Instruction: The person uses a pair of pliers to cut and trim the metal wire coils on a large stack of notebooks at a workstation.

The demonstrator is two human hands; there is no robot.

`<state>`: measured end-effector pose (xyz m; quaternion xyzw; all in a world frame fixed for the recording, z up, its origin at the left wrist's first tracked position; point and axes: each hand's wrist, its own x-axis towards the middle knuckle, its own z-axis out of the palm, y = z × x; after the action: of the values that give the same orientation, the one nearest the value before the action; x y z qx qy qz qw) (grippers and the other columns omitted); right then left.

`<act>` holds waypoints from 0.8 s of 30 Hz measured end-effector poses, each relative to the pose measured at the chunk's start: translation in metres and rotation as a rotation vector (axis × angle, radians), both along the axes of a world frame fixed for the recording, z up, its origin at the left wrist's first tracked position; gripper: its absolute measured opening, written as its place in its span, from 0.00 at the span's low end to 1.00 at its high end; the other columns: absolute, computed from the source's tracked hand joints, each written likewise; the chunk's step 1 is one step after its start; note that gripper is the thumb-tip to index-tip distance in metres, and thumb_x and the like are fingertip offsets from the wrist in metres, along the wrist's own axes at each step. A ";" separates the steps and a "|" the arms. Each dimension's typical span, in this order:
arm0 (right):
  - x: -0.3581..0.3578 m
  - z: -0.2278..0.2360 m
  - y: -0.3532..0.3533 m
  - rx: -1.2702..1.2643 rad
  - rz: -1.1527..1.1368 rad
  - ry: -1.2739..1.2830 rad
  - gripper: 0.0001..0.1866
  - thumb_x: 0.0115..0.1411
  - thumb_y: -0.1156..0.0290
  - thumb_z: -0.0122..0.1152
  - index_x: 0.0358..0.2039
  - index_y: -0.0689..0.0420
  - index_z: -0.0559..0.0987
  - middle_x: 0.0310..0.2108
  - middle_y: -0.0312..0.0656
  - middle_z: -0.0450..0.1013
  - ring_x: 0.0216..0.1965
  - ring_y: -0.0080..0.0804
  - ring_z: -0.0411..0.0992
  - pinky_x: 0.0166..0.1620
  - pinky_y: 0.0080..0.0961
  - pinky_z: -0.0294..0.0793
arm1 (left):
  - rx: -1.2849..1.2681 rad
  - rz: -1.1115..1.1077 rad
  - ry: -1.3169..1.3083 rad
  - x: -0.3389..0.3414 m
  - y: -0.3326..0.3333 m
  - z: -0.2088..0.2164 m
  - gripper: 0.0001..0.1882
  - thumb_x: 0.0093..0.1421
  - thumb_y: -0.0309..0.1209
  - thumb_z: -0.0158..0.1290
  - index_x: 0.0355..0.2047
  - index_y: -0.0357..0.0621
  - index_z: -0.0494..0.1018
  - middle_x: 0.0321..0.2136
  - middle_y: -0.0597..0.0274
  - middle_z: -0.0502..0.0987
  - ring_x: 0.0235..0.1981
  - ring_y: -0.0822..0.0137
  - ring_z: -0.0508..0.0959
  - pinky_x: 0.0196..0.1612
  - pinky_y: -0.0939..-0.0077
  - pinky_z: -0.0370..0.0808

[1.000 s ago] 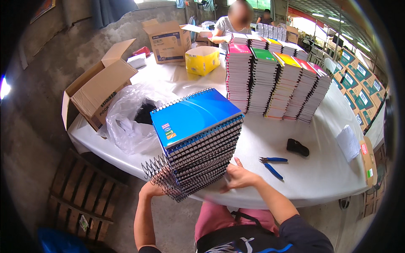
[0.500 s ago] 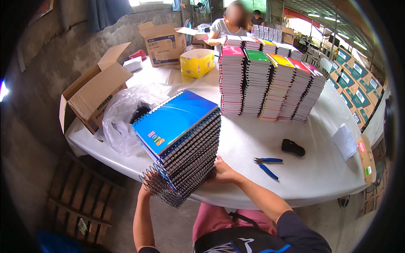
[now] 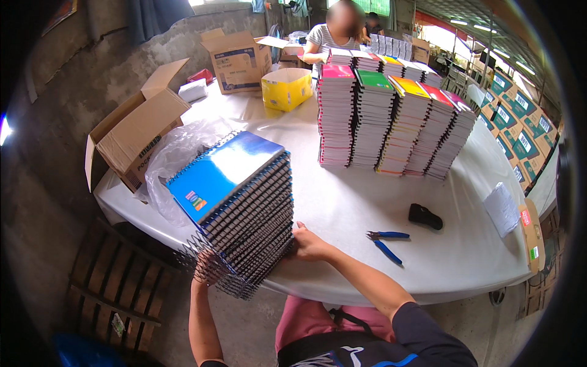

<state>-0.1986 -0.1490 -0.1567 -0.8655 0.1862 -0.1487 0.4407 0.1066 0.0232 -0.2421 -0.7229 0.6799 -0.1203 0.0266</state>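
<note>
Both the left hand (image 3: pixel 204 268) and the right hand (image 3: pixel 310 244) grip the coil-bound notebook stack (image 3: pixel 247 205) left of the frame's centre, their holds partly hidden; we judge this a steadying step, the next move calling for level, even support.

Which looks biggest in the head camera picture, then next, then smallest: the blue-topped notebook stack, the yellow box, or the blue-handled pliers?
1. Blue-topped notebook stack
2. Yellow box
3. Blue-handled pliers
The stack is nearer the camera than the box.
</note>
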 end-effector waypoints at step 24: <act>-0.165 0.065 0.039 -0.444 -0.753 0.584 0.50 0.44 0.45 0.67 0.64 0.44 0.54 0.64 0.44 0.51 0.66 0.44 0.46 0.61 0.61 0.46 | -0.492 -0.004 1.807 -0.071 0.083 0.075 0.38 0.44 0.26 0.66 0.56 0.40 0.62 0.47 0.60 0.72 0.45 0.66 0.74 0.44 0.73 0.71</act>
<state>-0.3640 -0.1097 -0.0921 -0.8165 0.5635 -0.0854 0.0926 0.0353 0.1060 -0.1673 -0.5263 0.3994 0.3467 -0.6658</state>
